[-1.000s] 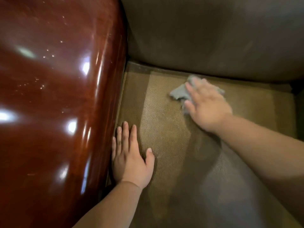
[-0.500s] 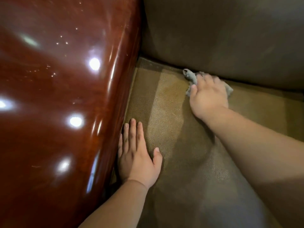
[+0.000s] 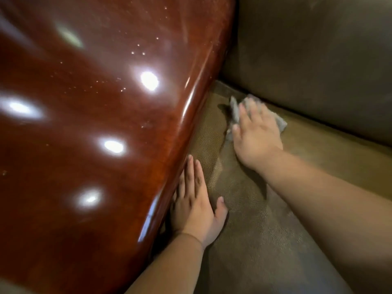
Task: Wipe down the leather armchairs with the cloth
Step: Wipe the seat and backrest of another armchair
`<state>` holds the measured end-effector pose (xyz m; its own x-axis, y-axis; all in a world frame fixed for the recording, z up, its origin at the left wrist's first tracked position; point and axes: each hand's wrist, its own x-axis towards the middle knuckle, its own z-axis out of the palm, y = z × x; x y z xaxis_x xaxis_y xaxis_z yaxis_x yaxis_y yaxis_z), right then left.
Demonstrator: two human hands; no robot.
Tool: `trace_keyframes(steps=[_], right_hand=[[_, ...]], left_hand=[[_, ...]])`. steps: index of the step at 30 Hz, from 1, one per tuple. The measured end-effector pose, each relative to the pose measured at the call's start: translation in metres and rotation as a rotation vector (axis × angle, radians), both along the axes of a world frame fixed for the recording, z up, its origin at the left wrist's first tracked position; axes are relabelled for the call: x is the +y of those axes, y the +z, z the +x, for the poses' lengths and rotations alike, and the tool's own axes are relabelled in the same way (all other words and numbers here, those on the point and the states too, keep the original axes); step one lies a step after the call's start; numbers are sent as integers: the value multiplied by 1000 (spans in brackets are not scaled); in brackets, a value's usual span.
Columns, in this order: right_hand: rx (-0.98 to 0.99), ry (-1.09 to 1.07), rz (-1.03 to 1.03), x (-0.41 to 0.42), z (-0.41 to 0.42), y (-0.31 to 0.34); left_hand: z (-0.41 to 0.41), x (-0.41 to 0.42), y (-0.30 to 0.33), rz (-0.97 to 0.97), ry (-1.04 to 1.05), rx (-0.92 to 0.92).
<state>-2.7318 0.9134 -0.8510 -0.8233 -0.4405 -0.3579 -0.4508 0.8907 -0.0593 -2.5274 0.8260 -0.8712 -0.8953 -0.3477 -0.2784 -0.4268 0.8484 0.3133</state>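
Head view: right hand (image 3: 257,134) presses the grey cloth (image 3: 235,110) flat-fingered onto the seat cushion (image 3: 254,240) at one o'clock, by the backrest (image 3: 318,60) seam. Left hand (image 3: 195,204) rests flat, fingers straight, at six o'clock beside the wooden armrest (image 3: 95,124). Seat wiping looks underway; the backrest probably remains.

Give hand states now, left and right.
Left hand: open, flat on the seat cushion.
Right hand: open, pressing the grey cloth.

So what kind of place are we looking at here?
Probably a lounge or sitting room, hard to say more: a tan leather seat, a dark padded backrest and a glossy red-brown wooden arm mirroring several lights.
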Motion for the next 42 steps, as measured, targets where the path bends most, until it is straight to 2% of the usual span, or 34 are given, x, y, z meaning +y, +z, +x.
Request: trace_keyframes(steps=[2, 4, 6, 8, 10, 11, 13, 15, 17, 19, 22, 23, 26, 29, 32, 33, 35, 37, 40, 42], right_hand=[[-68, 251, -71, -8, 31, 12], [-134, 368, -83, -3, 21, 19], [-70, 294, -95, 1, -17, 9], [-28, 97, -86, -4, -52, -6], [22, 0, -37, -19, -54, -13], [48, 25, -13, -24, -44, -14], [27, 218, -14, -23, -9, -5], [-60, 431, -56, -5, 21, 4], [-145, 508, -59, 2, 14, 13], [-74, 465, -74, -9, -22, 3], [-50, 119, -87, -40, -68, -14], [-20, 68, -76, -50, -66, -15], [-46, 233, -6, -45, -22, -1], [-73, 511, -129, 0, 31, 17], [-88, 659, -97, 12, -1, 11], [-45, 607, -96, 1, -25, 7], [-19, 326, -107, -23, -61, -2], [25, 170, -86, -42, -56, -10], [2, 390, -39, -28, 15, -10], [-72, 544, -122, 10, 55, 1]], left_hand=[[1, 0, 1, 9, 8, 1], [2, 0, 0, 34, 21, 4], [3, 1, -3, 56, 32, 43], [4, 2, -5, 50, 31, 78], [2, 1, -7, 34, 19, 70], [3, 2, -5, 30, 16, 60], [3, 2, -4, 18, 8, 38], [1, 1, -2, 0, 0, -3], [1, 1, -4, -7, 4, 9], [0, 2, -7, 17, 3, 43], [2, 1, -7, 18, 9, 78], [1, 1, -8, 12, 5, 69], [2, 0, -4, -14, -23, 37], [1, 0, -8, -38, -30, 17], [3, 1, -12, -38, -26, 42], [2, 1, -12, -28, -22, 63], [2, 1, -12, -25, -27, 69], [2, 1, -12, -62, -46, 30], [3, 0, -11, -70, -51, -27], [4, 1, -11, -90, -52, -16]])
